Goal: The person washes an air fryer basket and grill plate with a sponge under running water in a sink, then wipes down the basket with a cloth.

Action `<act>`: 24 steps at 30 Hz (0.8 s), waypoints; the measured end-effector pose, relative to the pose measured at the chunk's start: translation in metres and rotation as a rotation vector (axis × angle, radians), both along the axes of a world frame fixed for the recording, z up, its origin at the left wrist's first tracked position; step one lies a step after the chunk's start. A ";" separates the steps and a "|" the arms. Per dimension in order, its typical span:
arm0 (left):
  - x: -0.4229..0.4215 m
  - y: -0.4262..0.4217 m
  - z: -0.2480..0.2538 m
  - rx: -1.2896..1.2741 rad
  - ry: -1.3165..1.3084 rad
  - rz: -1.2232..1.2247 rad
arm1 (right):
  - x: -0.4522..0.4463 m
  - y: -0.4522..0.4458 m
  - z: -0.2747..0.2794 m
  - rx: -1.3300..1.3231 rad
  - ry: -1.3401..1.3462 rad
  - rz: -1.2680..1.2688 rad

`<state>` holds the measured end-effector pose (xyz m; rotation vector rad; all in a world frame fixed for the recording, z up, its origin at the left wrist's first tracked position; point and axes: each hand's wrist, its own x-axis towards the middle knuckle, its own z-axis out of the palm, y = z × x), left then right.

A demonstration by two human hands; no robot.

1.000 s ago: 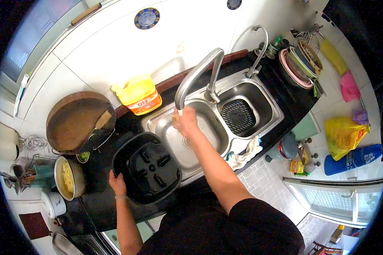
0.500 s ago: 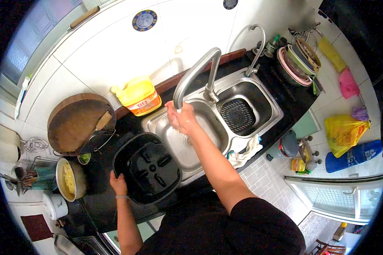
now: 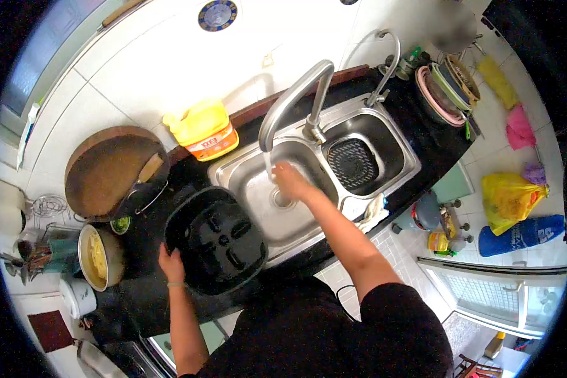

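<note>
My left hand [image 3: 171, 263] grips the left rim of a black square basin [image 3: 223, 242], which rests on the counter and overlaps the near left edge of the sink. Over the left bowl of the steel sink [image 3: 268, 214] is my right hand [image 3: 288, 181], just right of the water stream from the large curved faucet [image 3: 290, 104]. Its fingers are blurred, so I cannot make out whether they are apart or closed. The right bowl holds a dark perforated drain tray [image 3: 351, 164].
Left of the sink are a yellow jug [image 3: 205, 131], a round wooden board [image 3: 107, 173], a pot with yellow food [image 3: 101, 258] and a small green-filled bowl [image 3: 120, 224]. Stacked basins [image 3: 444, 94] stand far right. A white cloth [image 3: 375, 214] lies at the sink's front edge.
My right hand has moved down and right, away from the faucet's mouth, and the water stream now shows. My left hand stays at the black basin's rim.
</note>
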<state>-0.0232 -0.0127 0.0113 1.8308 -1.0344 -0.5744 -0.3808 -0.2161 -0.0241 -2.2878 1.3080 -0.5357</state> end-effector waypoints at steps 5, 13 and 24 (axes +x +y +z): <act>0.008 0.001 -0.014 -0.029 -0.036 0.001 | -0.043 0.016 -0.013 0.182 -0.323 -0.592; 0.013 0.002 -0.013 -0.003 -0.015 -0.062 | -0.091 -0.031 -0.016 -0.390 -0.130 -0.365; 0.006 0.000 -0.006 0.034 -0.072 -0.014 | 0.010 0.015 -0.001 0.874 -1.030 -0.417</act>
